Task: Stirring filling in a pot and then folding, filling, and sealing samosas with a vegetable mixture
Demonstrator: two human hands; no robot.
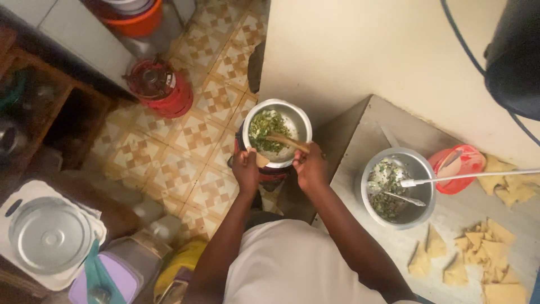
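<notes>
A metal pot (298,115) with chopped green filling sits on a small red burner on the tiled floor. My left hand (246,169) grips the pot's near rim, apparently with a small brown piece. My right hand (309,165) holds a wooden spoon (284,141) whose end rests in the greens. Both arms reach forward from my white shirt.
A grey counter (450,217) at right carries a metal bowl (419,163) of mixed filling with a spoon, a red cup (469,160) and several folded pastry triangles (489,247). A red gas cylinder (160,84) stands on the floor. A metal lid (48,235) lies lower left.
</notes>
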